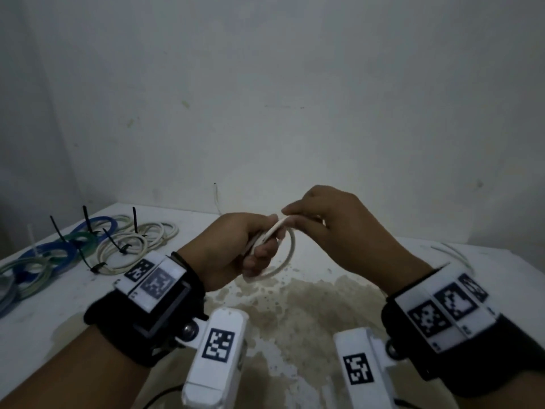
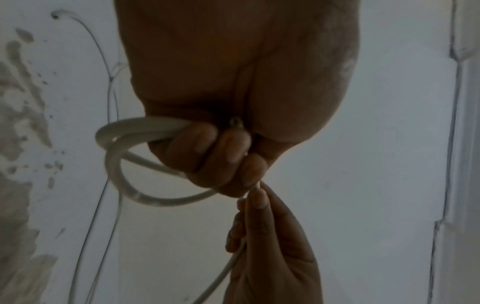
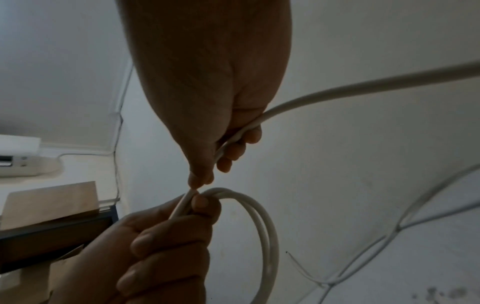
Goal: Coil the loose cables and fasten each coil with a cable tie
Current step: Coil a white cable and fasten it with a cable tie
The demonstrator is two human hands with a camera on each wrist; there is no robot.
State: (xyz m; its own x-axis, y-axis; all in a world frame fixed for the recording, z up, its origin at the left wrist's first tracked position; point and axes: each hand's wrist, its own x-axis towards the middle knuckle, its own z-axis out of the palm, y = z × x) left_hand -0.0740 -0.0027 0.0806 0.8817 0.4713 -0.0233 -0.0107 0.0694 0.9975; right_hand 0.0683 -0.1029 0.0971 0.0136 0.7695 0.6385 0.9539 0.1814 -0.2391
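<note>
My left hand (image 1: 250,246) grips a small coil of white cable (image 1: 290,255) above the middle of the table; its fingers curl round the bundled loops (image 2: 116,164). My right hand (image 1: 321,222) meets it from the right and pinches the free length of the same cable (image 3: 337,90) right at the coil, with the strand running through its curled fingers (image 3: 233,152). The loops (image 3: 267,236) hang down below both hands. No cable tie is in either hand.
Several tied coils, blue, green and white (image 1: 88,249), lie at the table's left with black tie tails standing up. A loose white cable (image 1: 454,255) lies at the right. A brown stain (image 1: 295,308) marks the white table (image 1: 368,252). The wall stands close behind.
</note>
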